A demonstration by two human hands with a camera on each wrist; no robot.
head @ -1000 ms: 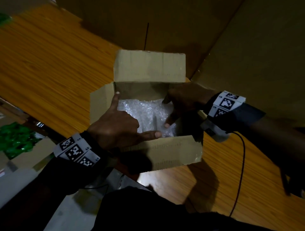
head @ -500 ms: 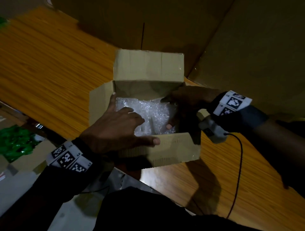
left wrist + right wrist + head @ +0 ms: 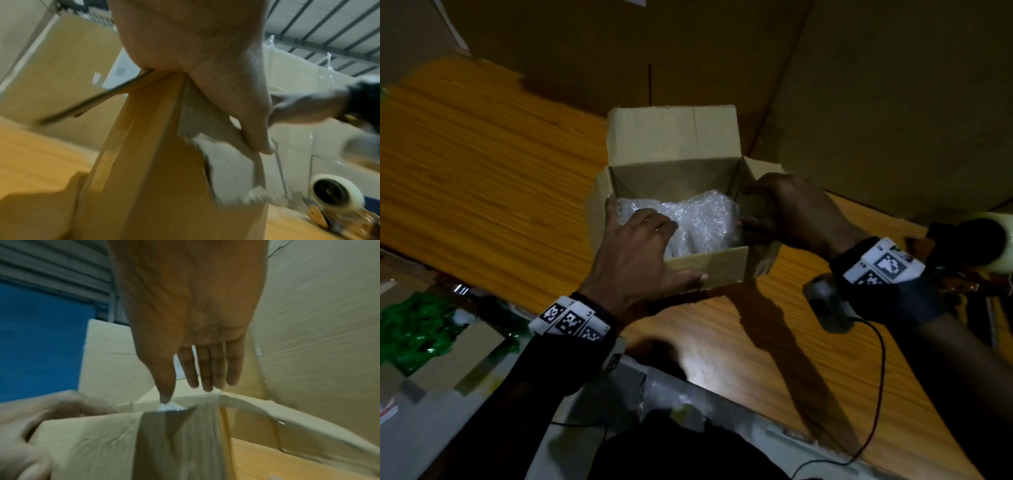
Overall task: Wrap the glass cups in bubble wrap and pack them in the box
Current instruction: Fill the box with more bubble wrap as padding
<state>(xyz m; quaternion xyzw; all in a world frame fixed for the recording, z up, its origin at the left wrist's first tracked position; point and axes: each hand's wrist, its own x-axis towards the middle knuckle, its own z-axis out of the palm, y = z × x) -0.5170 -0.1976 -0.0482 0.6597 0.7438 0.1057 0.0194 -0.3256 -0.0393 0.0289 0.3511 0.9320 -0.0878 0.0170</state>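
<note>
A small open cardboard box (image 3: 674, 144) stands on the wooden table (image 3: 482, 171). A bundle of bubble wrap (image 3: 698, 219) fills its bottom; the glass inside cannot be made out. My left hand (image 3: 664, 250) grips the near wall, bent fingers inside on the wrap, thumb along the outside, as the left wrist view shows (image 3: 246, 113). My right hand (image 3: 746, 207) lies over the right flap. Its fingers are straight in the right wrist view (image 3: 185, 391), and the thumb tip touches the bubble wrap (image 3: 170, 407).
A tape dispenser (image 3: 989, 243) with a clear roll lies on the table to the right. Large cardboard cartons (image 3: 893, 102) stand close behind the box. Green plastic (image 3: 414, 325) lies in a carton below the table's left edge. A wrist-camera cable (image 3: 880, 377) hangs at the right.
My left index finger, raised along the left flap, has come down onto the wrap with the other fingers. My right hand has drawn back from inside the box to the right flap.
</note>
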